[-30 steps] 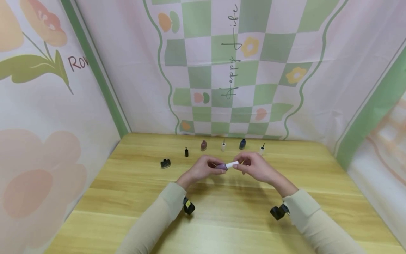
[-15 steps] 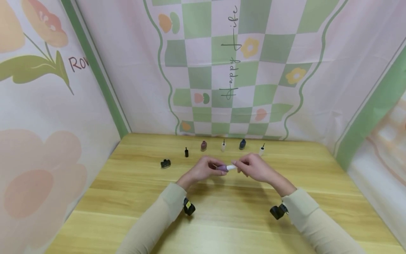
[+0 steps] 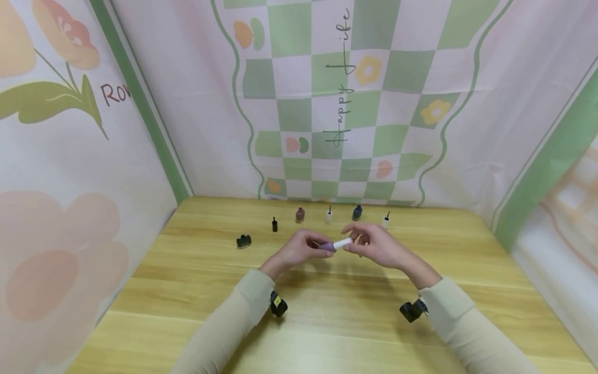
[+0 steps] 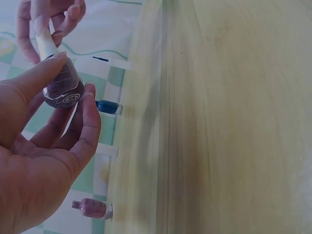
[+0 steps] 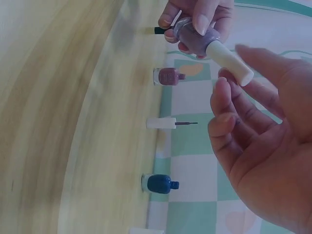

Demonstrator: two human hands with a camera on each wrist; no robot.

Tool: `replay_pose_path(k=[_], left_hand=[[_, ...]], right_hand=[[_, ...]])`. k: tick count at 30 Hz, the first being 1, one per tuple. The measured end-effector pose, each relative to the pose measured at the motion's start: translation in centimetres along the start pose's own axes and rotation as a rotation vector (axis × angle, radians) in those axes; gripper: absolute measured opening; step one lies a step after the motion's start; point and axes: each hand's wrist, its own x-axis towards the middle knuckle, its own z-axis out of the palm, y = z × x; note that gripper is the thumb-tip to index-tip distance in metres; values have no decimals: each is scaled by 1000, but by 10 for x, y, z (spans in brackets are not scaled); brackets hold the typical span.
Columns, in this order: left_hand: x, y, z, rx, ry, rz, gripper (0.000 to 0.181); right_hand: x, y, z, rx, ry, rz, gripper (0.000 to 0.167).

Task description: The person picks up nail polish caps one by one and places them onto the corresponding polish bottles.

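Note:
A purple nail polish bottle (image 3: 328,246) with a white cap (image 3: 343,243) is held tilted above the table. My left hand (image 3: 299,248) grips the bottle body (image 4: 64,85) between thumb and fingers. At the cap (image 5: 231,63), my right hand (image 3: 378,246) has thumb and index finger on either side of it, the other fingers loosely bent. The cap sits against the bottle's neck; whether it is fully screwed on cannot be told. In the right wrist view, my left hand (image 5: 209,17) holds the bottle from above.
Along the back stand an open mauve bottle (image 3: 300,215), a white cap with upright brush (image 3: 329,215), an open blue bottle (image 3: 357,212) and another white brush cap (image 3: 385,222). At left are a black brush cap (image 3: 274,225) and a dark open bottle (image 3: 244,241).
My right fingers curled in around the cap half a second ago and now spread outward, the index finger raised. My left hand and the bottle have barely moved.

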Motion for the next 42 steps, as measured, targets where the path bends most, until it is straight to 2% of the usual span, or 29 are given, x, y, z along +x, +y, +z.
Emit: replay_pose_path(k=[6,10,13,20,27,34,42], left_hand=[[0,1,1,-4,5,5,20],[0,0,1,-9,4,7,20],[0,-1,2,-11,-1,19,21],[0,-3,2,-6,-7,35,21],[-1,-2,1,-10,-9,9,21],[-1,-1,1,-12,-1,-6,23],[-1,-1,2,-20,2,-3,22]], right_hand=[[1,0,1,-22,30,10,13],[1,0,1,-21,30,25,10],[2,1,2,-28,15,29,13],[2,2,4,-113,7,28,37],[1,4,4,-99,22,3,24],[1,1,0,-83,-10,-46,34],[1,-1,1,-92,-6,-70,13]])
